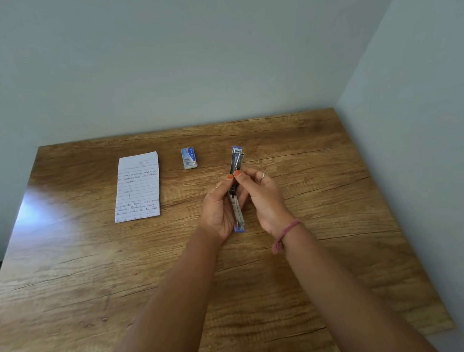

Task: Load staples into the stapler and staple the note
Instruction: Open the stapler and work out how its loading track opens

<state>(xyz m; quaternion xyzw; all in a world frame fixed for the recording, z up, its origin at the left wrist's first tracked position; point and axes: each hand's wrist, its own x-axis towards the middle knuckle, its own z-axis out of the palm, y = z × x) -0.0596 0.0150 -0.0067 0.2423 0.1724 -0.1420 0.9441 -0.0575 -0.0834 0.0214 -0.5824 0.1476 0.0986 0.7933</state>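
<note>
Both hands share a grip on a stapler (236, 175) that is swung fully open into one long strip, held just above a wooden bench (92, 276). The left hand (219, 210) curls around the near half of the strip from the left side, fingers wrapped under it and the thumb lying along its top. The right hand (264, 198) comes in from the right, pinching the middle of the strip between thumb and forefinger, right where the two halves hinge (the fingernails on both hands are painted orange). The remaining fingers of the right hand are curled loosely, and one carries a ring. A pink cord bracelet (285, 234) circles the right wrist.

The stapler runs away from the person, nearly straight. Its far half shows bare metal with a blue tip pointing toward the wall, and its near end, also blue, sticks out below the left palm.

A small blue box of staples (189, 158) lies flat on the bench to the left of the stapler's far tip, apart from it. Further left again lies the note (137, 185), a folded sheet of lined paper covered in handwriting, its long side running away from the person. Pale walls meet the far and right edges of the bench.
</note>
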